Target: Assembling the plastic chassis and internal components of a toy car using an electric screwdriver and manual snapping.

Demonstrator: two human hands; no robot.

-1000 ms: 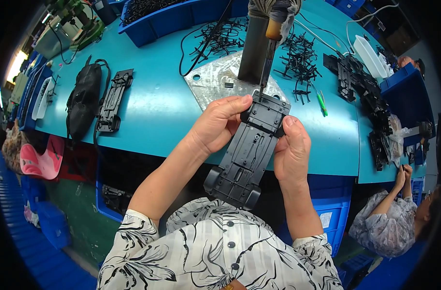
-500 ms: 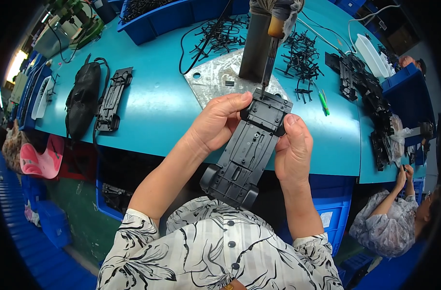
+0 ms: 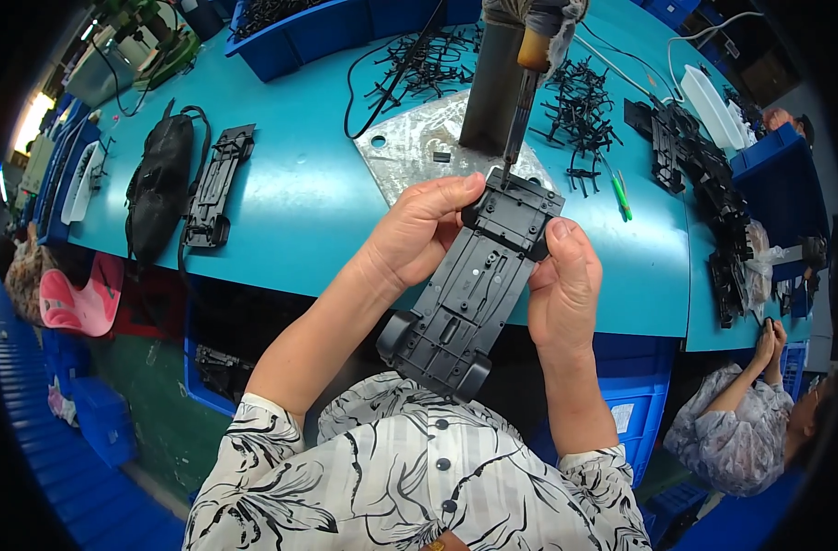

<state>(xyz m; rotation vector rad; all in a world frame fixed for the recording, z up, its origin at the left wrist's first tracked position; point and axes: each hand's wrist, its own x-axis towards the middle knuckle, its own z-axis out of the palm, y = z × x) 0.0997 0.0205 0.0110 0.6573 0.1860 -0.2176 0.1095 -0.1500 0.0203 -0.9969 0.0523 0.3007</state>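
Observation:
Between my hands is a black plastic toy car chassis (image 3: 469,285), tilted, its far end raised over a metal plate (image 3: 410,142). My left hand (image 3: 425,230) grips the far left corner, thumb on top. At the far right edge, my right hand (image 3: 566,275) holds it with the thumb pressed against the side. A soldering iron (image 3: 522,101), fixed upright beside a metal post (image 3: 489,87) and wrapped in cloth at the top, points its tip down at the chassis's far end. The tip looks to be touching a small post there.
Black branched plastic parts (image 3: 580,119) lie behind the plate, near a green-handled tool (image 3: 623,197). To the left sit another chassis (image 3: 221,188) and a black pouch-like item (image 3: 159,184). More chassis (image 3: 713,202) pile up at right, near a co-worker (image 3: 736,422). A blue bin (image 3: 318,46) stands behind.
The whole view has shifted slightly. Both hands keep the same hold on the chassis, and the iron's tip stays at its far end, near the left corner.

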